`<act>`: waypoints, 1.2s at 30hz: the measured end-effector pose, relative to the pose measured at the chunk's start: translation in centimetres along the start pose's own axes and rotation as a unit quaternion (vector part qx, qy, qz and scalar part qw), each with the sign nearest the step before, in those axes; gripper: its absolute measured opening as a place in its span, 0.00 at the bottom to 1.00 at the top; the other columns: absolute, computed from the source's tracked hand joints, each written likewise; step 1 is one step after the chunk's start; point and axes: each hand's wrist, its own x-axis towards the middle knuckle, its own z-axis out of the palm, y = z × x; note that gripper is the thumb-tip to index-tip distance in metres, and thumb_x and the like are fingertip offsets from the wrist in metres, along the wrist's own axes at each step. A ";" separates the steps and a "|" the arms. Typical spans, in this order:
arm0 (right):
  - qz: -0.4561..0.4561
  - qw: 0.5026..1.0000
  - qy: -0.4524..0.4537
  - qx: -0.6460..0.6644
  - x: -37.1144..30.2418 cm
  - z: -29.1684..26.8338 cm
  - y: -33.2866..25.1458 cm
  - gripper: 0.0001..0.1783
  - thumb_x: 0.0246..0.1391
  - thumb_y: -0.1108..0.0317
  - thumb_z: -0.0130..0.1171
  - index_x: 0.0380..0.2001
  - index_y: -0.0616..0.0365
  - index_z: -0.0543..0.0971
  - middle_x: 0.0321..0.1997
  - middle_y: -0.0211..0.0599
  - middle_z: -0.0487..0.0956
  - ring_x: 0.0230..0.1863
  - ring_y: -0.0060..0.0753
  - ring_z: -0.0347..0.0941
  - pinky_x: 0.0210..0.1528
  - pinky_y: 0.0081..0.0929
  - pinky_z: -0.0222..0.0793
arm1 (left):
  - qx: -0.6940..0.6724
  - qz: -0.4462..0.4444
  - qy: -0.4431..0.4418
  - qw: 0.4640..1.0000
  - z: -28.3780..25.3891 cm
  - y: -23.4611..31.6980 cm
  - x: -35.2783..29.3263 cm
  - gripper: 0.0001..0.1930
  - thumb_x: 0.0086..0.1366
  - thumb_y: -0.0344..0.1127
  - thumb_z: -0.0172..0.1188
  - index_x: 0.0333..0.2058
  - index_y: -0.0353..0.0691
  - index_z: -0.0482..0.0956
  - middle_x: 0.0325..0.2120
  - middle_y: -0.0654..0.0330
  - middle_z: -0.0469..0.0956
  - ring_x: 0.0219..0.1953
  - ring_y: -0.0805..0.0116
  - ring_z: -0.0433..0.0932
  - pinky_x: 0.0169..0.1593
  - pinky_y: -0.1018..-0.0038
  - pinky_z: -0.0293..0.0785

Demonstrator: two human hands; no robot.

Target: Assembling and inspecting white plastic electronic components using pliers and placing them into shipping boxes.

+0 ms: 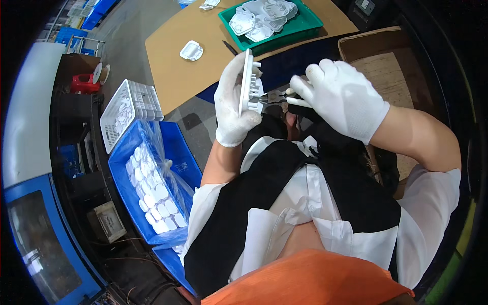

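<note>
My left hand, in a white glove, grips a white plastic part on edge, thumb low and fingers behind it. Short posts and ribs stick out from the part's right side. Wrapped around a pair of cutting pliers with pale handles is my gloved right hand. The plier jaws point left and reach the ribbed side of the part; whether they are closed on a rib I cannot tell. Beyond the hands, a similar white part lies on the brown tabletop, with a black pen-like tool beside it.
A green tray heaped with white parts stands at the table's far side. To my left are a white basket and a blue crate lined with clear plastic, holding rows of white pieces. An open cardboard box sits at my right.
</note>
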 end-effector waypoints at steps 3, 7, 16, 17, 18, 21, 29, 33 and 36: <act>0.028 0.999 -0.028 0.002 -0.3 1.0 -0.4 0.10 0.45 0.63 0.55 0.32 0.52 0.73 0.26 0.31 0.69 0.30 0.32 0.70 0.31 0.25 0.67 | -0.034 -0.035 -0.016 0.999 0.4 -1.1 0.4 0.61 0.33 0.70 0.68 0.57 0.26 0.59 0.44 0.56 0.69 0.46 0.68 0.68 0.51 0.73 0.63; 0.042 0.996 -0.073 0.025 -0.7 2.3 -0.3 0.08 0.47 0.64 0.53 0.31 0.52 0.73 0.25 0.33 0.70 0.29 0.33 0.71 0.28 0.29 0.68 | -0.048 -0.072 -0.041 0.995 0.4 -3.0 0.5 0.57 0.37 0.64 0.70 0.57 0.28 0.59 0.44 0.57 0.68 0.45 0.70 0.69 0.49 0.74 0.64; 0.091 0.949 -0.250 0.167 -2.0 7.1 2.6 0.10 0.50 0.64 0.51 0.35 0.55 0.75 0.31 0.45 0.76 0.33 0.45 0.76 0.29 0.37 0.73 | -0.077 -0.164 -0.107 0.978 1.7 -9.9 2.3 0.44 0.49 0.62 0.63 0.56 0.35 0.63 0.36 0.64 0.70 0.36 0.77 0.69 0.38 0.81 0.65; 0.121 0.942 -0.240 0.203 -2.4 8.4 2.8 0.09 0.49 0.66 0.53 0.36 0.51 0.75 0.32 0.43 0.75 0.33 0.46 0.76 0.31 0.38 0.72 | -0.077 -0.167 -0.091 0.979 1.7 -10.8 2.6 0.44 0.50 0.62 0.63 0.57 0.35 0.62 0.36 0.64 0.70 0.36 0.77 0.69 0.38 0.81 0.65; 0.126 0.942 -0.237 0.201 -3.1 10.1 3.2 0.09 0.49 0.66 0.53 0.36 0.51 0.75 0.32 0.43 0.75 0.33 0.46 0.76 0.31 0.38 0.72 | -0.076 -0.169 -0.076 0.980 1.7 -11.8 3.1 0.45 0.50 0.61 0.62 0.58 0.35 0.62 0.36 0.64 0.70 0.36 0.77 0.69 0.38 0.81 0.66; 0.213 0.923 -0.128 0.295 -4.8 12.4 4.3 0.12 0.47 0.66 0.55 0.38 0.51 0.75 0.33 0.43 0.74 0.37 0.47 0.74 0.41 0.40 0.69 | -0.181 -0.192 -0.025 0.964 0.6 -14.0 6.4 0.39 0.58 0.62 0.54 0.58 0.38 0.60 0.42 0.58 0.71 0.42 0.71 0.72 0.45 0.73 0.69; 0.365 0.816 -0.042 0.446 -4.6 15.7 7.0 0.18 0.46 0.64 0.54 0.43 0.56 0.76 0.41 0.47 0.76 0.45 0.51 0.71 0.49 0.40 0.66 | 0.007 -0.198 0.068 0.978 -8.2 -24.7 17.2 0.20 0.65 0.42 0.51 0.50 0.34 0.65 0.46 0.54 0.70 0.48 0.61 0.72 0.47 0.66 0.72; 0.415 0.770 -0.014 0.485 -4.8 17.7 8.6 0.20 0.44 0.61 0.55 0.42 0.57 0.76 0.36 0.45 0.77 0.41 0.48 0.72 0.45 0.37 0.67 | -0.086 -0.286 0.156 0.942 -8.3 -26.7 17.4 0.15 0.62 0.32 0.49 0.46 0.32 0.67 0.41 0.52 0.73 0.41 0.59 0.74 0.43 0.65 0.73; 0.475 0.705 0.022 0.526 -4.0 19.2 11.2 0.21 0.46 0.59 0.57 0.42 0.57 0.75 0.35 0.42 0.77 0.38 0.41 0.73 0.43 0.33 0.67 | -0.077 -0.247 0.124 0.958 -7.6 -26.6 17.2 0.15 0.62 0.32 0.49 0.47 0.32 0.67 0.39 0.53 0.73 0.40 0.59 0.74 0.45 0.65 0.73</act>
